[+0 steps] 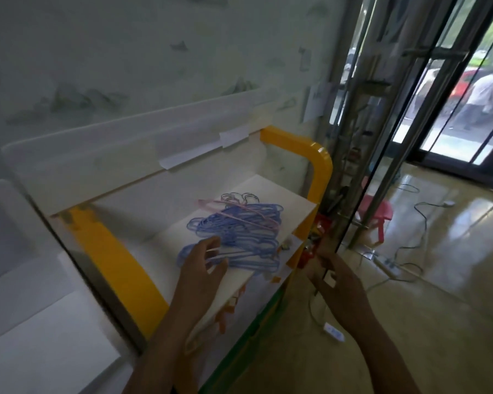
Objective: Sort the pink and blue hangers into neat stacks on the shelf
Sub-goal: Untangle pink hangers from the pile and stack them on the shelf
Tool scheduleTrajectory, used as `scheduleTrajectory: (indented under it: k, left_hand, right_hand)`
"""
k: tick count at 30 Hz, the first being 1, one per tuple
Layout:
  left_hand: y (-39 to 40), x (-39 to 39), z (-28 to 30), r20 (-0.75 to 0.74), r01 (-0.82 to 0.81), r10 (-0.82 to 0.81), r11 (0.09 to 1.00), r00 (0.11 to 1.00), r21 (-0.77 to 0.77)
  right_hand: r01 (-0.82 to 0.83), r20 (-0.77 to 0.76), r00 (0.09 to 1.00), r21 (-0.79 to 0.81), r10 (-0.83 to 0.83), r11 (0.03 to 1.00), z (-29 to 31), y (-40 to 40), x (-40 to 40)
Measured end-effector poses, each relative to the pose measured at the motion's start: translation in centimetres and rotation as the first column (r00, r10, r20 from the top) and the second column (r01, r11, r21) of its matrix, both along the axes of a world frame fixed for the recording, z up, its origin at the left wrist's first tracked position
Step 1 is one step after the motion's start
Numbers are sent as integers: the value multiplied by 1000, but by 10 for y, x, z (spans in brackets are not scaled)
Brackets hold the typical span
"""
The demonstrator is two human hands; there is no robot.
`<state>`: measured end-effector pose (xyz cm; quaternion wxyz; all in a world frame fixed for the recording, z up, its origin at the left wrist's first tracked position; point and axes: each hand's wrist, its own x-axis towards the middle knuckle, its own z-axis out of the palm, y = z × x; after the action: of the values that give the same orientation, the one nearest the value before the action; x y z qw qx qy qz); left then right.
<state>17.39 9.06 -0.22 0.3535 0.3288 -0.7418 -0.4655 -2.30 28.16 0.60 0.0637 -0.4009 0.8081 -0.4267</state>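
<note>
Currently the left hand (204,260) pinches blue hangers (239,237) tangled under one pink hanger (239,216); lifting may drag the pile off the shelf (273,191), right hand (336,277) loosely open.

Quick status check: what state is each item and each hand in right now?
blue hangers: tangled pile on shelf
pink hanger: lying across the blue pile
shelf: holds the unsorted pile
left hand: fingers on the pile's near edge
right hand: off the shelf, holding nothing
</note>
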Motion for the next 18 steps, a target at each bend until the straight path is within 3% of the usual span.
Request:
scheduleTrajectory:
  k: [8,18]
  left_hand:
    - [-31,-43,-7,-38,-123,124,992,991,42]
    - [-60,-86,-14,-64,-324,324,946,944,10]
  right_hand:
    - [-87,136,988,54,79,995,-22,-54,-76]
    - [-249,135,962,66,239,966,-16,-124,-153]
